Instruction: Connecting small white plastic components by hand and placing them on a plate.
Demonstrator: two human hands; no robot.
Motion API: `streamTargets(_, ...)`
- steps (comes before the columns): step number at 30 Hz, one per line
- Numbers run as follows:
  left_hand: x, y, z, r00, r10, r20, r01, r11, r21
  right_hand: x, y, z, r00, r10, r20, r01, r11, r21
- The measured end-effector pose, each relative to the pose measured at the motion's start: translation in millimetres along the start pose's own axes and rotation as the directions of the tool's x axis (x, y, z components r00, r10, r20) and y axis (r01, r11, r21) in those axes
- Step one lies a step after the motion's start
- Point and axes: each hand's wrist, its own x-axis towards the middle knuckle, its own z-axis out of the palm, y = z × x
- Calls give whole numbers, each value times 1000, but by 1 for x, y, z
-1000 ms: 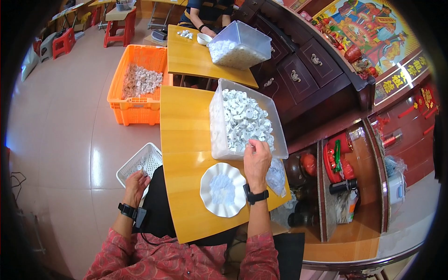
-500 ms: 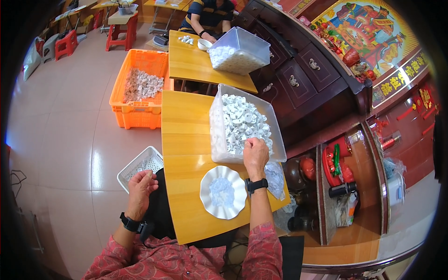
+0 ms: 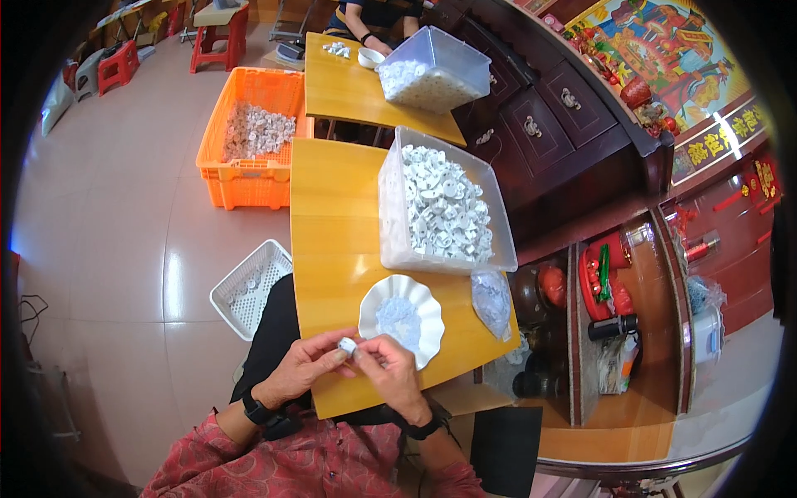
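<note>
My left hand (image 3: pixel 309 365) pinches a small white plastic part (image 3: pixel 347 344) between thumb and fingers, over the near left edge of the wooden table. From the other side my right hand (image 3: pixel 390 373) closes its fingertips on the same part. Just behind the hands stands a white scalloped dish (image 3: pixel 433 319) with tiny pale bluish pieces (image 3: pixel 398 322) in it. Beyond it, a translucent tub (image 3: pixel 448 262) is heaped with similar white plastic parts (image 3: pixel 444 203). Whether a tiny piece is also between my fingers cannot be seen.
A tied clear bag (image 3: pixel 491 303) lies right of the dish. Left of the table are a white basket (image 3: pixel 272 270) and an orange crate (image 3: pixel 245 187) of small parts. A person (image 3: pixel 375 41) sits at the far table (image 3: pixel 349 91) behind another tub (image 3: pixel 452 75). Dark drawers line the right.
My right hand has come back from the tub toward me, and my left hand has moved right from over the basket. Both now meet at a white plastic part in front of the dish.
</note>
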Motion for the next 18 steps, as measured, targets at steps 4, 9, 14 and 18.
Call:
streamTargets(4,-2,-14,-7,995,-102,-8,103,992,67,-17,9,4,999,14,-46,-15,1000,-21)
streamTargets(9,-7,-15,-5,980,-180,-87,179,984,-17,-15,50,-29,978,-94,-188,17,927,-374)
streamTargets(14,-7,-22,-4,974,-212,-77,212,977,-13,-11,70,-40,956,-194,-221,27,807,-590)
streamTargets(18,-7,-23,-7,977,-193,-96,193,981,-11,-6,70,-33,959,-242,-149,65,696,-715)
